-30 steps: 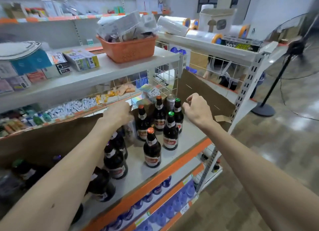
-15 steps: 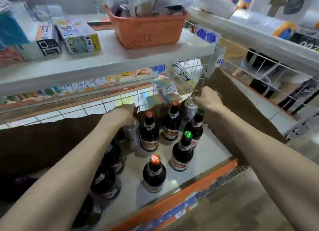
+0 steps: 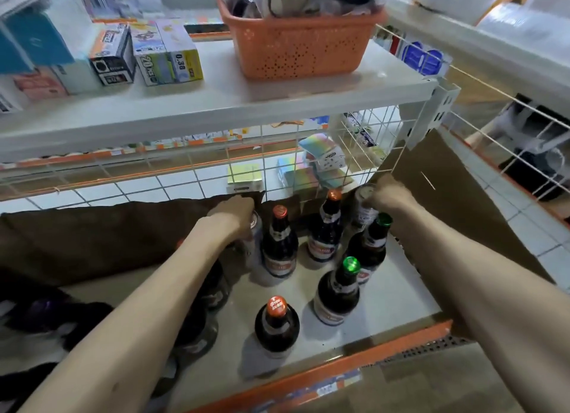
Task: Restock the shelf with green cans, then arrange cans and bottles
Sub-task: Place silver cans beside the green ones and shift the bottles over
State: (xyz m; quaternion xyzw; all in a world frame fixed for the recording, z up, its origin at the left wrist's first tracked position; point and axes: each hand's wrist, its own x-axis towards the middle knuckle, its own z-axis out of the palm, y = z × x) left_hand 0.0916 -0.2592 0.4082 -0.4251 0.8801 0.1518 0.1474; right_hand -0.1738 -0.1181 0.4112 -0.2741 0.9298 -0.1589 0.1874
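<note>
On the grey shelf [image 3: 398, 292] stand several dark bottles, some with orange caps [image 3: 277, 317] and some with green caps [image 3: 339, 292]. My left hand [image 3: 234, 213] is closed over the top of a pale can [image 3: 254, 243] at the back left of the bottles. At the back right corner my right hand [image 3: 390, 193] grips the top of a second can [image 3: 364, 209], just behind a green-capped bottle [image 3: 374, 243]. More dark bottles [image 3: 212, 292] stand under my left forearm, partly hidden.
Brown cardboard [image 3: 108, 230] lines the shelf's back and right side [image 3: 462, 203]. A white wire grid [image 3: 185, 178] closes the back. On the shelf above sit an orange basket [image 3: 299, 45] and small boxes [image 3: 166, 54]. An orange price strip [image 3: 370, 360] edges the front.
The camera has come closer and tilted down. My right hand has moved onto the can at the back right. My left hand stays on the can at the back left.
</note>
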